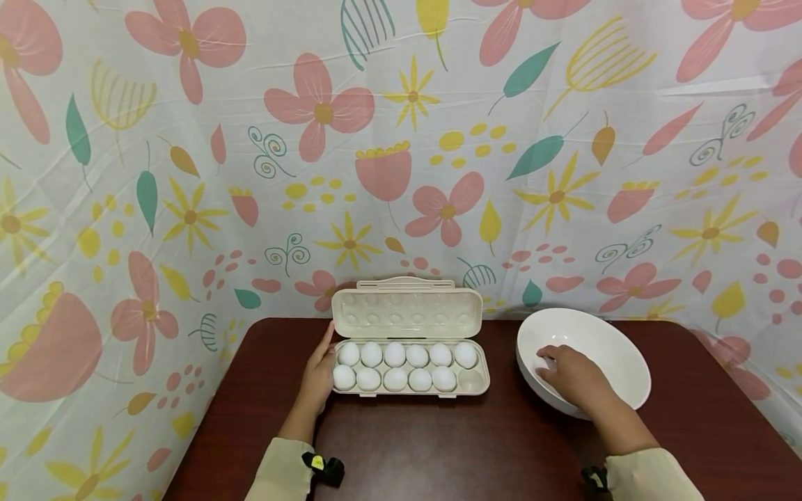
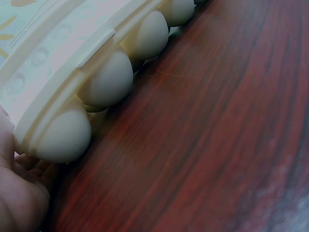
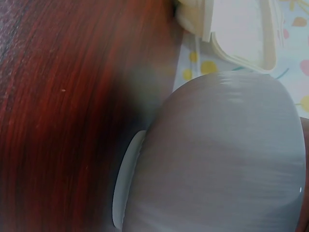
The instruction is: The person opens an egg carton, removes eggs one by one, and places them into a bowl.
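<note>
A cream egg carton (image 1: 410,394) stands with its lid (image 1: 407,313) raised, holding two rows of white eggs (image 1: 395,355). Its front-right cup (image 1: 470,380) has no egg in it. My left hand (image 1: 318,379) rests against the carton's left end, one finger reaching up to the lid; in the left wrist view some fingers lie partly hidden beneath the rim. Over the left part of a white bowl (image 1: 617,362), my right hand (image 1: 573,376) pinches a white egg (image 1: 548,363), mostly covered by the fingers. From the right wrist, only the bowl's outer side shows, not the hand.
The dark red-brown wooden table (image 1: 407,445) carries the carton and, to its right, the bowl. A flower-patterned cloth (image 1: 401,174) hangs right behind the table's far edge, close to the raised lid.
</note>
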Tool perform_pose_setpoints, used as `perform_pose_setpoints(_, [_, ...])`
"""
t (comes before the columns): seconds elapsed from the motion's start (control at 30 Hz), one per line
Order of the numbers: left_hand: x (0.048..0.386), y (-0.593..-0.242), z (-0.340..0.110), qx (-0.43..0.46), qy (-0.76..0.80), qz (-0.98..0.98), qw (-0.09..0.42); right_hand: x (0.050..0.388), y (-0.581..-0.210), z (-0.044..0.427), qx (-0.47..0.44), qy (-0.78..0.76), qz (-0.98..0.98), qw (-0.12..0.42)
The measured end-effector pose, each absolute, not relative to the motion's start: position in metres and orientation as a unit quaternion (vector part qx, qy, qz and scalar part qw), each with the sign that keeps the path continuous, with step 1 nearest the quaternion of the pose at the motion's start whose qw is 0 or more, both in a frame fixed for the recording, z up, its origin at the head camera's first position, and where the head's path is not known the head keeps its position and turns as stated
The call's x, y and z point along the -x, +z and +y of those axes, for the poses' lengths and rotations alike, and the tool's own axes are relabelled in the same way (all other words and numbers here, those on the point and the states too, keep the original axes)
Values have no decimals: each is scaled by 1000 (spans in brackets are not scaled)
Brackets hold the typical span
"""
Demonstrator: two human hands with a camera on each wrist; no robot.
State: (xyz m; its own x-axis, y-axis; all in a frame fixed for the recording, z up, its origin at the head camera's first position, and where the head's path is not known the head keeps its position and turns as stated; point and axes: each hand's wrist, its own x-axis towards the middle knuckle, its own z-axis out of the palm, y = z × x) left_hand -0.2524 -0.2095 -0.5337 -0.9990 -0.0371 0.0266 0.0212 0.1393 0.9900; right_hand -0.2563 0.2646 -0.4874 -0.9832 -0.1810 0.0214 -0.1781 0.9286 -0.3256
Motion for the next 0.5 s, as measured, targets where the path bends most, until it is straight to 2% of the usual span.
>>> perform_pose_setpoints(0.5, [252,-532,-208,-12,-668,-743,27,257,-488,266,92,-154,983,27])
